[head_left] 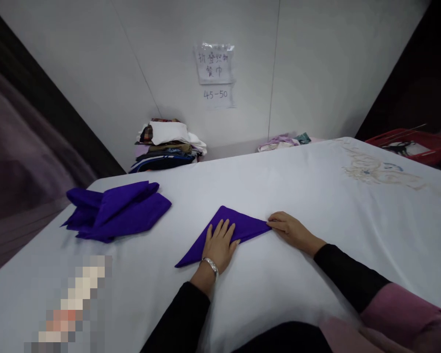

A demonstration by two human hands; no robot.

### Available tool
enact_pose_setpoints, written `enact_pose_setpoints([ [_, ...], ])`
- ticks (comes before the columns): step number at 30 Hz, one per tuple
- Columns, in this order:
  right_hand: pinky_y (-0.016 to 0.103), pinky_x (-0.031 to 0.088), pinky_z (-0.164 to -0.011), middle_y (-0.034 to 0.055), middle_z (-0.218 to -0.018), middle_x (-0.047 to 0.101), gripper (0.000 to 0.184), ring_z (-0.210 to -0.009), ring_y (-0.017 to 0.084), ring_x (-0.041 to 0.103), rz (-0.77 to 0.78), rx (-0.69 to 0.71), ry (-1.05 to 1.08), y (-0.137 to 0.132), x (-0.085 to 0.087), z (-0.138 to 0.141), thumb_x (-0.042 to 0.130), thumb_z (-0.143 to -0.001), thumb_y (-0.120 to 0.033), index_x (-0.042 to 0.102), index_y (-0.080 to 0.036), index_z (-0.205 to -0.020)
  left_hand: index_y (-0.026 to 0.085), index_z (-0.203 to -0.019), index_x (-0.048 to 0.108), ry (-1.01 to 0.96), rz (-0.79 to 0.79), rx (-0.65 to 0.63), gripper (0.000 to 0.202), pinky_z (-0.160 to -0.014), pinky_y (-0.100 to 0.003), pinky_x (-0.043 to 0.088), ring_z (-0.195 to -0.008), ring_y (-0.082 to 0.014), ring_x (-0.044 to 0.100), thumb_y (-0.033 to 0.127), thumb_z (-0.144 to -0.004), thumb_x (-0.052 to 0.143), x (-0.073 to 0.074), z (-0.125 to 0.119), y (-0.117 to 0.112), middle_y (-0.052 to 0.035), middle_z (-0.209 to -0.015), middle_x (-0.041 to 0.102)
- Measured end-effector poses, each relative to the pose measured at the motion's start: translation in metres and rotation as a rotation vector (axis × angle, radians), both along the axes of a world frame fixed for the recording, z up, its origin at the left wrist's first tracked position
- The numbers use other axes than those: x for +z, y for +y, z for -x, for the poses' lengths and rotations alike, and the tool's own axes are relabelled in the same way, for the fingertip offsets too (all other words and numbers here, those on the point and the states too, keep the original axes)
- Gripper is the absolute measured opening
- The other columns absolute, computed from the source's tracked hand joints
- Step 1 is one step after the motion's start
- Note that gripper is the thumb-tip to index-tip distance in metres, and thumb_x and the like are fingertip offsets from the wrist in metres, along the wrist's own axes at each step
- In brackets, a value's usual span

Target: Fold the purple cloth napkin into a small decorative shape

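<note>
A person's two bare hands work at a table covered with a white cloth (286,196). A purple napkin (238,224), folded into a triangle, lies flat near the middle of the table, just in front of the person. The left hand (220,245) rests flat on the napkin, palm down, fingers spread and pointing away, pressing the fabric; a silver watch (210,265) sits on that wrist. The right hand (288,228) lies just right of the napkin, its fingertips together on the napkin's right corner; whether they pinch the cloth or only press it cannot be told from here. Both arms wear black sleeves. To the left, well apart, lies a loose heap of purple cloths (117,211). At the far edge, against the wall, stands a stack of folded fabrics (167,144). A paper sign (215,66) hangs on the wall above. A red basket (415,144) sits far right.
</note>
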State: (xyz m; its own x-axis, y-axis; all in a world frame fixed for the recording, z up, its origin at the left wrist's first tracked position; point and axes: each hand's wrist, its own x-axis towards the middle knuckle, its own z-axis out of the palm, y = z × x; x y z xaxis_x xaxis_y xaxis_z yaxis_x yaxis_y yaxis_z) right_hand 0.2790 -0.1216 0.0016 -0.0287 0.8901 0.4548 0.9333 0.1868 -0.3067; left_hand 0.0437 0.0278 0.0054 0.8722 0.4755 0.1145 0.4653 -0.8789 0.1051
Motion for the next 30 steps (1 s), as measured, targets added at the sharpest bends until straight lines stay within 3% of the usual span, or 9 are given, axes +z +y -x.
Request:
enact_pose_setpoints([
  [8,0.042,0.047,-0.091,0.0079,-0.120,0.058,0.033,-0.112,0.023,0.052,0.026,0.018,-0.072,-0.008,-0.017,-0.009,0.040,-0.092,-0.022,0.057,-0.027,-0.120,0.020,-0.135,0.037,-0.028,0.069,0.009,0.055,-0.109,-0.051,0.017,-0.135,-0.0251,0.023,0.051,-0.089,0.036,-0.002,0.022,-0.002,-0.0087,-0.144,0.035],
  [15,0.042,0.047,-0.091,0.0058,-0.124,0.056,0.035,-0.114,0.025,0.052,0.015,0.005,-0.114,-0.012,-0.032,-0.019,0.041,-0.091,-0.030,0.056,-0.027,-0.122,0.022,-0.127,0.045,-0.070,0.072,0.120,0.042,-0.108,-0.051,0.021,-0.131,-0.0241,0.031,0.038,-0.088,0.048,0.002,0.069,0.002,-0.0076,-0.138,0.045],
  [22,0.044,0.048,-0.090,0.0072,-0.123,0.057,0.035,-0.112,0.026,0.053,-0.007,0.039,-0.141,-0.012,-0.032,-0.019,0.040,-0.091,-0.033,0.058,-0.024,-0.119,0.020,-0.114,0.057,-0.272,0.047,0.291,0.030,-0.094,-0.039,0.042,-0.107,-0.0207,0.053,0.022,-0.085,0.051,0.001,0.123,0.007,-0.0075,-0.118,0.060],
  [26,0.044,0.048,-0.091,0.0073,-0.123,0.057,0.034,-0.113,0.026,0.052,-0.026,0.034,-0.136,-0.011,-0.030,-0.018,0.042,-0.091,-0.034,0.059,-0.023,-0.118,0.022,-0.103,0.063,-0.301,0.062,0.399,0.021,-0.083,-0.036,0.047,-0.092,-0.0196,0.056,0.022,-0.086,0.050,0.000,0.134,0.007,-0.0044,-0.098,0.066],
  [30,0.044,0.049,-0.090,0.0069,-0.124,0.057,0.035,-0.112,0.026,0.053,-0.025,0.041,-0.137,-0.011,-0.031,-0.018,0.041,-0.091,-0.035,0.059,-0.023,-0.118,0.022,-0.096,0.065,-0.302,0.064,0.467,0.018,-0.077,-0.032,0.047,-0.087,-0.0181,0.055,0.020,-0.085,0.051,0.001,0.135,0.008,-0.0031,-0.091,0.065],
])
